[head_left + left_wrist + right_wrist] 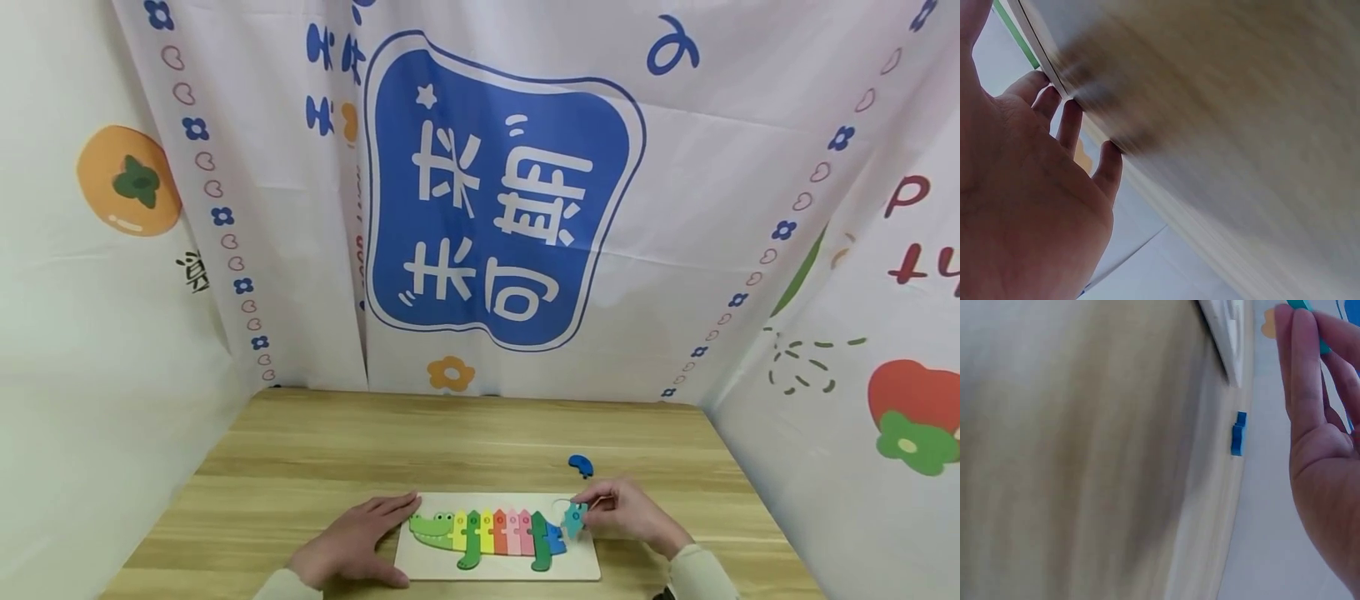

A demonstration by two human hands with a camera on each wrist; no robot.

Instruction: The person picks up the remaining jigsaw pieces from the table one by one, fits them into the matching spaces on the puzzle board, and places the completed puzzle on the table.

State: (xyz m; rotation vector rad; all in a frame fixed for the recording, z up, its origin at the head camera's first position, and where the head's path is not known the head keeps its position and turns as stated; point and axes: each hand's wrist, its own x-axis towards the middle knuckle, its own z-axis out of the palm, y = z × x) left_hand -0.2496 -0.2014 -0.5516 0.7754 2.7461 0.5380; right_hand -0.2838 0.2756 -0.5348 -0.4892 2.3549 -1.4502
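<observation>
A crocodile puzzle board (438, 569) lies on the table, with green, yellow, red, pink and blue pieces in its body. My right hand (628, 510) pinches a teal puzzle piece (574, 520) over the tail end of the board. In the right wrist view, thumb and fingers hold the teal piece (1325, 346) by its edge. At the board's left end rests my left hand (360, 537), its fingers extended. The left wrist view shows those fingertips (1110, 150) touching the edge. Beyond the board's upper right corner lies a dark blue curved piece (581, 465).
The wooden table (375, 442) runs back to a hanging printed cloth (285, 208). More printed cloth (817, 450) stands along the right side. A pale cut-out outline (558, 505) shows on the board near the tail.
</observation>
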